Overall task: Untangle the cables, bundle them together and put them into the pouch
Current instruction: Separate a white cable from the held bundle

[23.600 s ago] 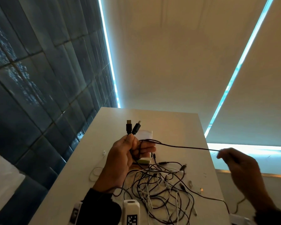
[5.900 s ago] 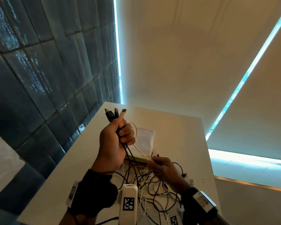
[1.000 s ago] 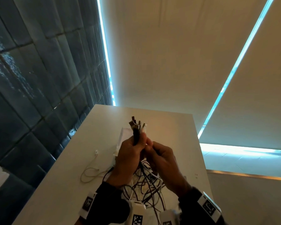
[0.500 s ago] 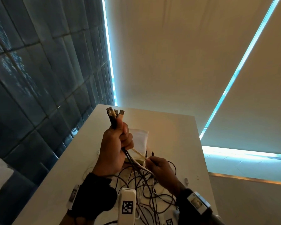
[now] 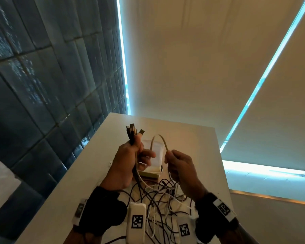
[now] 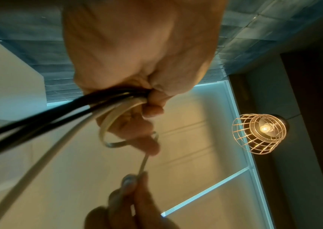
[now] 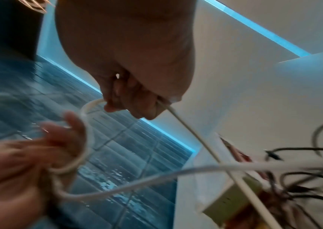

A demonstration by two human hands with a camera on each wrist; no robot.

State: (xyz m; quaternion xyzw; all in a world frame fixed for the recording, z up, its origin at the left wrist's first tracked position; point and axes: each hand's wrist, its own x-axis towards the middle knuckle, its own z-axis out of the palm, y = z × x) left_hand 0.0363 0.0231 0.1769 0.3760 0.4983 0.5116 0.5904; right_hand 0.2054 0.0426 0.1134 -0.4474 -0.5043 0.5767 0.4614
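Several plugs (image 5: 133,132) sit gripped in the left hand (image 5: 125,162); the right hand (image 5: 180,166) pinches a limp, light white cable (image 5: 158,140) — best held near its ends.

The head camera looks forward over the tabletop (image 5: 188,138) toward the blinds, both hands near below it. Each wrist camera sits tight behind its own palm, tilted up at the walls and ceiling. All three share the pale cable loop (image 5: 159,138) between the hands.
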